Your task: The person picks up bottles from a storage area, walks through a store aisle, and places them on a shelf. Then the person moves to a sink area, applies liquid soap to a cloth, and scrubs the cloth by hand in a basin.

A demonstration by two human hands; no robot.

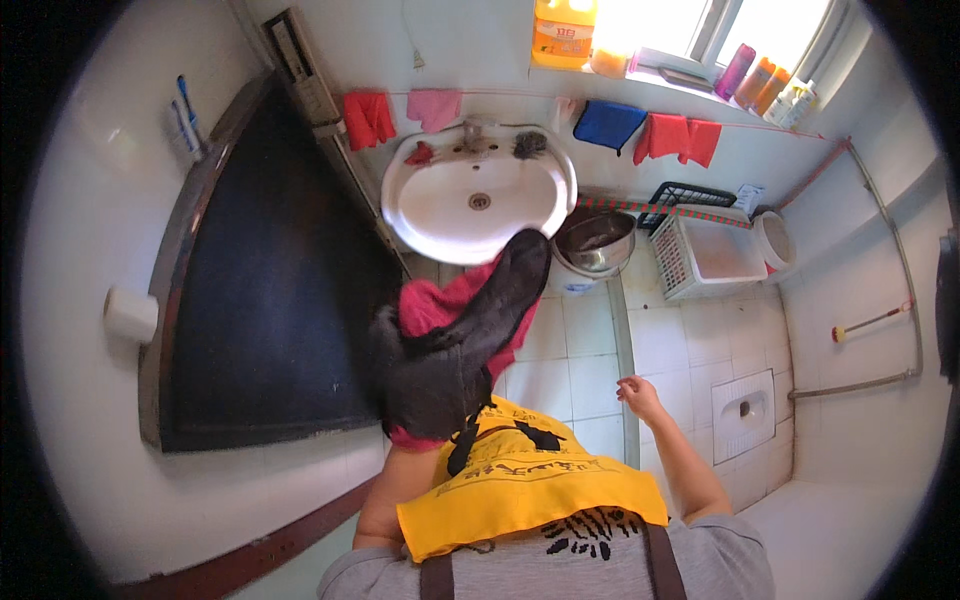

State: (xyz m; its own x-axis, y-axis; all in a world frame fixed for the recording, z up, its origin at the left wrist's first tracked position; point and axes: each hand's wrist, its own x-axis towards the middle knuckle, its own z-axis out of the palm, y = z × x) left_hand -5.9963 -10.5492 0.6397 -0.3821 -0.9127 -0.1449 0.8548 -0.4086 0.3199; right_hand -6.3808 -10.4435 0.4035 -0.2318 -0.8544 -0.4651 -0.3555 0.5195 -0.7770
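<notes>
A black garment with crimson cloth is bundled over the end of my left arm, in front of the yellow apron. My left hand itself is hidden beneath these folds, and the bundle is borne up by it. One dark end of the garment reaches up to the front rim of the white washbasin; whether they touch I cannot tell. Off to the right, my right hand hangs over the tiled floor with loosely curled fingers and nothing visible in it. The yellow apron bears writing and covers my front.
A dark panel with a raised frame fills the left side. Right of the basin stand a metal pot on a bucket and a white plastic basket. A squat toilet lies farther right. Cloths hang on a line beneath the window.
</notes>
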